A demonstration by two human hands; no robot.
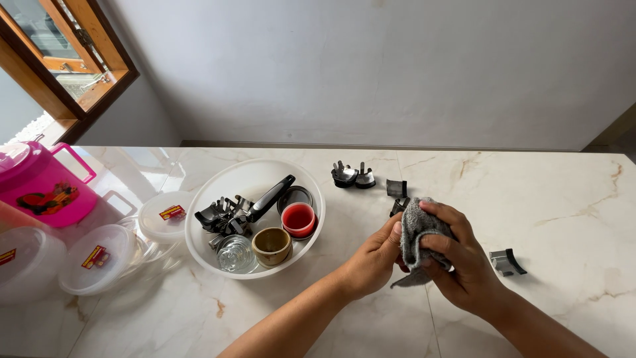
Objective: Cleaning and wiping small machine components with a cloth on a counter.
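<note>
Head view, looking down at a pale marble-patterned tabletop set against a grey wall. Both hands meet just right of centre, above the tabletop. The right hand is curled around a crumpled grey fabric cloth, fingers closed over its top and thumb pressed into its front. The left hand comes in from the lower left with its fingers bent together, gripping the same cloth from the left side; whether a small piece sits inside the folds cannot be told. The cloth is soft, bunched into a lump, with a loose corner hanging below the hands.

Just behind the hands lie small dark metal pieces: two close to the cloth and a pair of rounded ones further back. One more angular dark metal piece lies to the right of the right hand. To the left stands a round white plastic basin holding a red cup, a beige cup, a clear glass piece and black utensils. At the far left are lidded translucent plastic containers and a pink plastic jug
</note>
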